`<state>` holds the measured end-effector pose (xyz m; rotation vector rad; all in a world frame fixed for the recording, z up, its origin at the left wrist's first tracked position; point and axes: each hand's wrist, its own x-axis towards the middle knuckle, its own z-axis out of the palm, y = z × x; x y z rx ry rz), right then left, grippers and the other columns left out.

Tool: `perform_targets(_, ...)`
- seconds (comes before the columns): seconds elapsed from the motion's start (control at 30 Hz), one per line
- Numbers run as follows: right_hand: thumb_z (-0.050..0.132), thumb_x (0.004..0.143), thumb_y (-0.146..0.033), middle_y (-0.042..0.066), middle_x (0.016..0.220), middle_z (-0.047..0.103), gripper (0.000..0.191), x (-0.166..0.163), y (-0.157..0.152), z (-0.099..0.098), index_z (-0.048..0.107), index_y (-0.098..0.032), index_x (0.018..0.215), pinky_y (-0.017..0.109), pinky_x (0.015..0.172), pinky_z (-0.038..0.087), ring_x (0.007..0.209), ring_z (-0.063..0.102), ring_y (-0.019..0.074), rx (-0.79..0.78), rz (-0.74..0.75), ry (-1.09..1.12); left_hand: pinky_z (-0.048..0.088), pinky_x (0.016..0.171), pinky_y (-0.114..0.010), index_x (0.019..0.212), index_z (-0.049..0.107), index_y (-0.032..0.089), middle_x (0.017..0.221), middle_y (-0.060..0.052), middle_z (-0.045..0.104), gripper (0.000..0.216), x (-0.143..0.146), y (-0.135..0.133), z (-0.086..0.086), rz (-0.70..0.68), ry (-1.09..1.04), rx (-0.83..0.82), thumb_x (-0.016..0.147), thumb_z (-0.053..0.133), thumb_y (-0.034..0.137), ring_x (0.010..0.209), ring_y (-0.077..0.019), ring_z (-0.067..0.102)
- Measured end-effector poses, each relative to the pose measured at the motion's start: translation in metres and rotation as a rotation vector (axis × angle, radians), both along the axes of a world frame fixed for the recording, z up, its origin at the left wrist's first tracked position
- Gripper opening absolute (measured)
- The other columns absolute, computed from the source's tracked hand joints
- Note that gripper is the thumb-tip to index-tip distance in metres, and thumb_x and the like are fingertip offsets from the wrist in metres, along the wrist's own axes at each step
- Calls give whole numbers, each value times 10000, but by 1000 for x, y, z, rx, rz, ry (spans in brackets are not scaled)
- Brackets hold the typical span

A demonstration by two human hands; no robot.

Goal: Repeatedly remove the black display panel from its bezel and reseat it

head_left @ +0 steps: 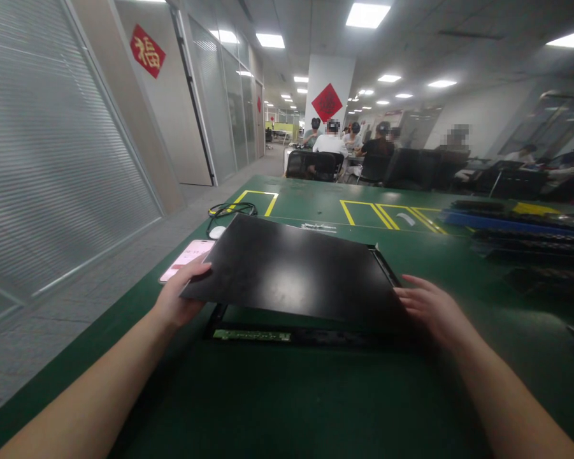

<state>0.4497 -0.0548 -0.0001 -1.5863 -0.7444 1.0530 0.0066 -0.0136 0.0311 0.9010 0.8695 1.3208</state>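
Observation:
A flat black screen panel with a glossy, reflective face is tilted over a thin black frame, its left side raised higher. My left hand grips the panel's left edge, thumb on top and fingers underneath. At the right edge, my right hand has its fingers stretched out, touching the panel or the frame beside it; its thumb is hidden. Along the frame's near side shows a green circuit board strip. The panel covers most of the frame.
Left of the panel lie a phone, a white mouse and a coiled black cable. Dark strips and a blue piece are stacked at the right of the green table. Several people sit beyond it.

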Motion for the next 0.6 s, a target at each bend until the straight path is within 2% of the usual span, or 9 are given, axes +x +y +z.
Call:
perform_targets(0.1, 631, 715, -167, 97, 900, 746, 538, -1, 1, 1, 556, -167, 1248, 286, 610, 531, 723, 697, 196, -20, -65, -48, 542, 570, -247, 1161, 695, 189, 949, -42, 790, 493, 1, 1, -6, -51, 77, 6, 670, 702, 233, 719, -222, 720)
perform_targets(0.27, 649, 678, -183, 69, 862, 744, 631, 0, 4, -1, 552, -202, 1301, 274, 641, 494, 791, 678, 193, -15, -134, -134, 559, 648, -282, 1249, 676, 233, 1028, -57, 783, 520, 1, 1, -14, -108, 185, 18, 732, 700, 269, 883, -286, 727)
perform_targets(0.43, 670, 637, -272, 41, 842, 735, 635, 2, 6, -5, 617, -238, 1270, 294, 658, 434, 837, 638, 211, -4, -149, -285, 568, 683, -295, 1262, 682, 249, 1064, -60, 780, 519, 1, 1, -15, -105, 223, 10, 744, 705, 279, 941, -298, 722)
perform_targets(0.6, 693, 602, -309, 31, 751, 695, 647, 0, 5, -6, 651, -204, 1239, 313, 697, 437, 804, 618, 220, 19, -165, -367, 582, 709, -325, 1289, 668, 257, 1078, -68, 781, 538, 3, 0, -16, -114, 237, -42, 754, 710, 289, 971, -314, 724)
